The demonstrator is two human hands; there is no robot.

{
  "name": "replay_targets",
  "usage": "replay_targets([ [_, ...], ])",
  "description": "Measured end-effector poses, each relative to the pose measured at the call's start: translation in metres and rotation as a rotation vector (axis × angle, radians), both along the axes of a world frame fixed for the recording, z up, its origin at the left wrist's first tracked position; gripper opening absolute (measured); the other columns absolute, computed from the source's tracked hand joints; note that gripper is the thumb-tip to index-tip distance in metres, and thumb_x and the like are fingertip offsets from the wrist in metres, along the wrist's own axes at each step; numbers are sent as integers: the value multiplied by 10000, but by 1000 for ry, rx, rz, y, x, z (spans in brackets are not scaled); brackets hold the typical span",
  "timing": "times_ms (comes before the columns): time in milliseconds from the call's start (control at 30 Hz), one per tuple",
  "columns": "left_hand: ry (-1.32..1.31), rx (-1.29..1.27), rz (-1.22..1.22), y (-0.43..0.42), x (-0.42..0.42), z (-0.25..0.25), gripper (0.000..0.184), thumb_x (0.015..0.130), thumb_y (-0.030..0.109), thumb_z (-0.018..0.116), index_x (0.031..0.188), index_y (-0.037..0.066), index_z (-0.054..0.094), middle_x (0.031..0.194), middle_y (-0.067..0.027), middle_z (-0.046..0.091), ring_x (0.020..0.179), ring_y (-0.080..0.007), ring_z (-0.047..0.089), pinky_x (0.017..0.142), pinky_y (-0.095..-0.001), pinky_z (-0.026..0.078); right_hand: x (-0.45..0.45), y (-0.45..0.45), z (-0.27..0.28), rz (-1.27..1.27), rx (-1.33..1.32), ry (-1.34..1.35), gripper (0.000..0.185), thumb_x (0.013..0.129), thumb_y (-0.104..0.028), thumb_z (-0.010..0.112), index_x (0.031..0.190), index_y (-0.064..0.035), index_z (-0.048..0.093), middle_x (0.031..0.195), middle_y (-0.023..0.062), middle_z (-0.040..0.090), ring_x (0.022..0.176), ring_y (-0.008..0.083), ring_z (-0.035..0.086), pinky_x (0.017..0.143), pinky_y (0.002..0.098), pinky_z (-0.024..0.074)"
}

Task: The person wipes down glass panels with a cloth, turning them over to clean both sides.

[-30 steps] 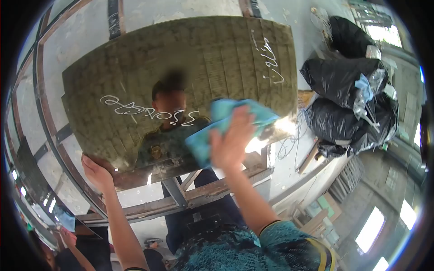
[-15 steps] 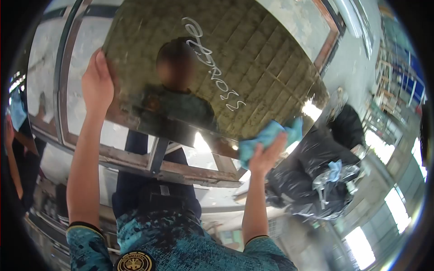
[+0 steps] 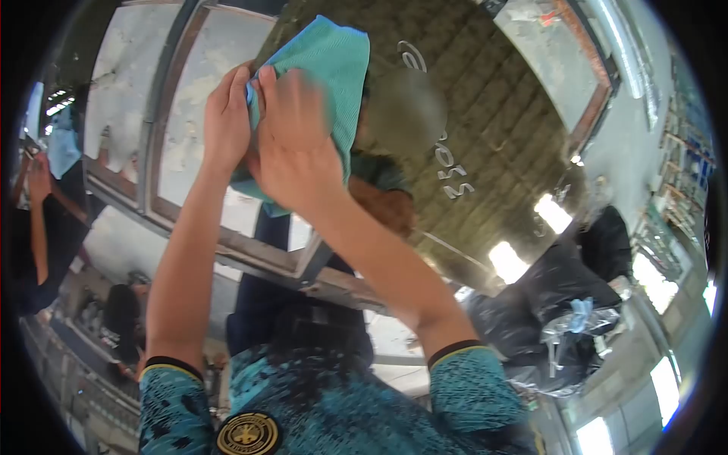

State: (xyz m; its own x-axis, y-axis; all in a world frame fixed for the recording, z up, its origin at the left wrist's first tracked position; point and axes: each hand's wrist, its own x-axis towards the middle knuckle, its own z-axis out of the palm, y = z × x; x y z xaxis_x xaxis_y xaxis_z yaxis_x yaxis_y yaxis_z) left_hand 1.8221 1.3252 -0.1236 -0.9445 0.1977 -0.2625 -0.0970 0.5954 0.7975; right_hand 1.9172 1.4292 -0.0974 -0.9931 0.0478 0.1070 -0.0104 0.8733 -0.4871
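A dark, reflective sheet of glass leans in front of me, with white handwritten marks on its face and my reflection in it. My left hand is closed round the sheet's left edge, its far-side fingers hidden. Close beside it, my right hand presses a teal cleaning cloth with a blue border against the glass near that same edge. The fingers of this hand are blurred, and the cloth's lower part hangs below the palm.
Behind and below the glass runs a frame of metal and wooden bars. Black plastic wrapping with a light blue scrap lies to the right. At the far left another person's hand shows near a hanging blue cloth.
My right hand has carried the cloth from the glass's lower right to its left edge, beside my left hand. The view has shifted, so the glass sits farther right.
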Motion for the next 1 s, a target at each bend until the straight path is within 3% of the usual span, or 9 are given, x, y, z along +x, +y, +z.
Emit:
replay_targets([
  [67,-82,206,54,6,0,14,508,1041,307,334,1255,-82,582,1202,-182,650,1151,-238,578,1034,-314,386,-2,-2,-1,-32,-66,20,754,759,-337,720,1408,-39,479,1529,131,372,1406,358,329,1141,531,251],
  [167,-174,341,98,6,4,7,592,1062,396,271,1304,-65,553,1232,-161,623,1153,-245,561,1056,-338,380,10,13,6,-108,-111,-6,744,718,-359,770,1377,-116,525,1493,75,438,1359,305,412,1120,514,290],
  [367,-66,299,23,1,4,16,658,1019,542,206,1383,100,531,1119,-73,553,924,-163,485,850,-298,400,142,84,18,-431,89,-269,878,703,-569,772,1409,-124,502,1495,122,445,1378,356,402,1126,552,258],
  [433,-71,312,36,0,6,18,663,1012,551,209,1381,105,533,1124,-78,552,893,-165,463,856,-309,397,214,118,16,-518,188,-249,955,645,-371,843,1447,-47,439,1510,184,405,1410,383,348,1152,520,254],
  [567,-44,336,31,-1,6,17,656,1009,546,228,1370,94,538,1138,-86,552,896,-169,468,861,-322,400,349,187,2,-790,321,-211,788,933,-572,527,1496,-46,362,1546,184,343,1435,385,296,1159,514,239],
  [700,179,202,-118,-16,5,-12,609,1020,497,259,1365,86,545,1169,-89,552,1014,-186,518,879,-331,410,356,214,-31,-1132,136,-77,633,977,-360,544,1505,-72,346,1576,171,294,1444,364,281,1175,450,225],
  [800,79,308,-148,-15,-3,-9,606,1029,423,273,1381,-6,515,1286,-156,573,1141,-244,524,1035,-408,352,251,165,-15,-1040,3,-110,778,863,-285,673,1492,0,315,1581,182,266,1466,363,222,1196,504,92],
  [867,84,394,-185,-5,-2,-19,606,1035,407,264,1388,-27,497,1308,-167,562,1176,-273,520,1091,-428,322,172,123,11,-784,1,-302,894,832,-432,687,1499,8,287,1573,191,271,1471,366,209,1195,542,101],
  [1000,2,324,-253,10,9,14,704,1044,506,171,1483,-19,336,1499,-172,389,1405,-302,326,1169,-441,228,58,47,-1,-227,-77,7,749,860,-413,612,1437,16,403,1526,191,351,1417,389,304,1180,545,187],
])
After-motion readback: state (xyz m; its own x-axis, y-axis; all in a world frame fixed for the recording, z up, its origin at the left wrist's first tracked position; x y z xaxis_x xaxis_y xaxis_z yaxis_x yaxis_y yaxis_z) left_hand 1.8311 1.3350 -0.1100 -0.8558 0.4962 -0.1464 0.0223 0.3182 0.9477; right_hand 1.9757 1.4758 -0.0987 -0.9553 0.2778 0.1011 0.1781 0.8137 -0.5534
